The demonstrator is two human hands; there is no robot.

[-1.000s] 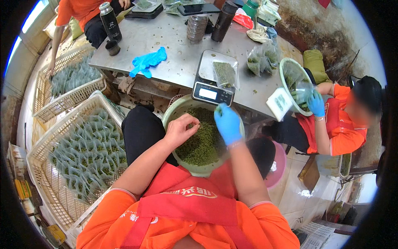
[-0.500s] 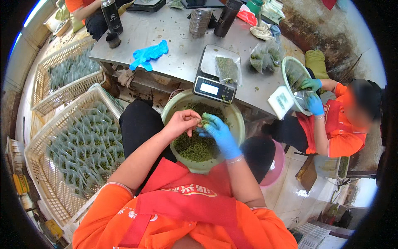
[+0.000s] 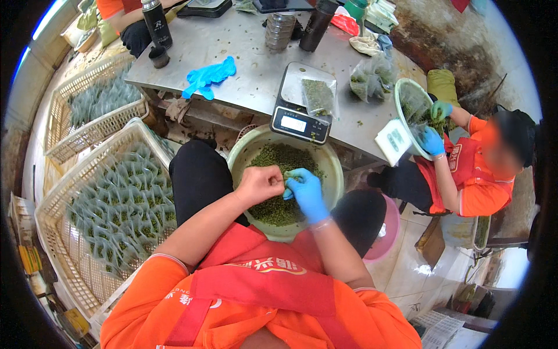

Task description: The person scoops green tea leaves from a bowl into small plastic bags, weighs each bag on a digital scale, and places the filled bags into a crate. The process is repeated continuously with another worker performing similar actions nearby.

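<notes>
My bare left hand (image 3: pixel 261 185) is closed in a pinch above the basin, its fingertips almost against the other hand. Whatever it pinches is too small to make out. A blue glove covers my right hand (image 3: pixel 308 195), which is closed with thumb and fingers together. A bit of green shows at its fingertips, too small to name. Below both hands, between my knees, the pale green basin (image 3: pixel 332 195) holds a heap of small green berry-like grains (image 3: pixel 279 215). At its far rim a digital scale (image 3: pixel 301 125) stands on the metal table, bearing a filled clear bag (image 3: pixel 317 98).
Left of me stand two cream plastic crates (image 3: pixel 55 212) of filled clear bags. A blue glove (image 3: pixel 210 77), dark bottles (image 3: pixel 318 26) and more bags (image 3: pixel 372 78) lie or stand on the table (image 3: pixel 244 64). At right, a co-worker's gloved hands (image 3: pixel 431 139) work over another basin (image 3: pixel 401 96).
My hands have come slightly nearer to me, and my left fingers have curled in tighter. The co-worker's hands have shifted at their basin. The bag on the scale has not moved.
</notes>
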